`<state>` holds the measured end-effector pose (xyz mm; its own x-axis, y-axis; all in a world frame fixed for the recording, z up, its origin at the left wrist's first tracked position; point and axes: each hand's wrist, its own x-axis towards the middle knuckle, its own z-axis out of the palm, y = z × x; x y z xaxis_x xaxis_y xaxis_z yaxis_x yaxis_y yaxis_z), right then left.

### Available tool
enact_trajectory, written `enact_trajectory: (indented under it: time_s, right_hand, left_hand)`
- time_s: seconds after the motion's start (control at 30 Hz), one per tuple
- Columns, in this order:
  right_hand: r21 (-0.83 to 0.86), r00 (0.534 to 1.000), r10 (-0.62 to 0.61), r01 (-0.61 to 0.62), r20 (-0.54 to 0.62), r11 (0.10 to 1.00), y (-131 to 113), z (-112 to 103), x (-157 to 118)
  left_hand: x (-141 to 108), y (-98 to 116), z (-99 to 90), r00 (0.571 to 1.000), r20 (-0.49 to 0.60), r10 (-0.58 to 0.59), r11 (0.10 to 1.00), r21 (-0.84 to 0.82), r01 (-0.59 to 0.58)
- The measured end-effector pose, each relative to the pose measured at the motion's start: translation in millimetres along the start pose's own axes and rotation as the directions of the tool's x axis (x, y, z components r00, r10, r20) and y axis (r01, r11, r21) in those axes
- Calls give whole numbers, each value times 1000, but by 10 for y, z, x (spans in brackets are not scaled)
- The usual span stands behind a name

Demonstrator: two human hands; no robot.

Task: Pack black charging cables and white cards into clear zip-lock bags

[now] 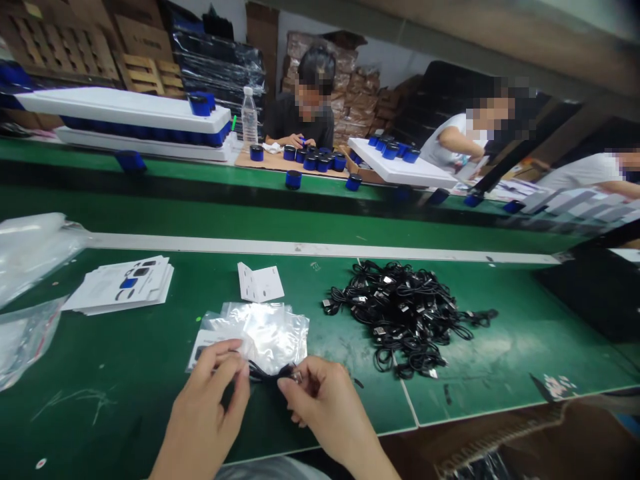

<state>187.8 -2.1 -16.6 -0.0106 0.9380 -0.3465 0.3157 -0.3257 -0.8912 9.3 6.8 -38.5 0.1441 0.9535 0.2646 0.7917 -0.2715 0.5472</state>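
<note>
My right hand (325,400) is closed on one end of a black USB cable (265,375), fingers curled round its plug. The cable's other end meets the fingertips of my left hand (213,383). My left thumb and index finger are pinched at the edge of a clear plastic bag (205,357) with a printed card in it; the fingers partly hide their grip. Just beyond my hands lie more flat clear bags (280,333). A folded leaflet (261,283) stands half open behind them. A heap of bundled black cables (407,313) lies to the right.
Printed cards (125,287) are stacked at left, beside larger plastic bags (30,333). Past a white strip (320,249), a green belt (225,217) crosses, with blue jars (293,179) beyond. People (305,113) sit opposite. An open carton (550,440) is below the front edge.
</note>
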Motion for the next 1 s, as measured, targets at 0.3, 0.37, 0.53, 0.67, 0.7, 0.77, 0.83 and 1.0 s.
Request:
enact_trajectory:
  time_s: [0.3,0.37,0.53,0.67,0.7,0.77,0.83,1.0]
  right_hand:
    - [442,994,-75,33,76,896,94,311,25]
    - [199,952,-305,303,-18,932,111,368,-28]
    - [-288,684,-627,557,-372,779,155,483,10]
    - [190,911,-300,360,-284,913,79,462,130]
    - [283,955,-240,282,-173,917,47,433,148]
    - [355,983,-184,166,18,920,-22,361,162]
    - [356,977,-186,140,100,924,-89,291,145]
    - [425,959,-269,208,88,881,-175,201,46]
  left_hand:
    - [-119,17,-5,980,-39,194,975,122,-188]
    - [-135,32,-18,984,-44,170,982,88,-166]
    - [-196,188,-25,990,-66,126,991,-37,-129]
    - [-184,203,-65,976,-73,207,977,-30,-210]
    - [-163,168,-88,972,-36,231,973,-15,-232]
    - [-100,80,-150,979,82,188,982,-17,-187]
    - [-20,9,-223,974,225,-8,998,-57,22]
    - [116,5,-363,861,405,-307,909,-141,391]
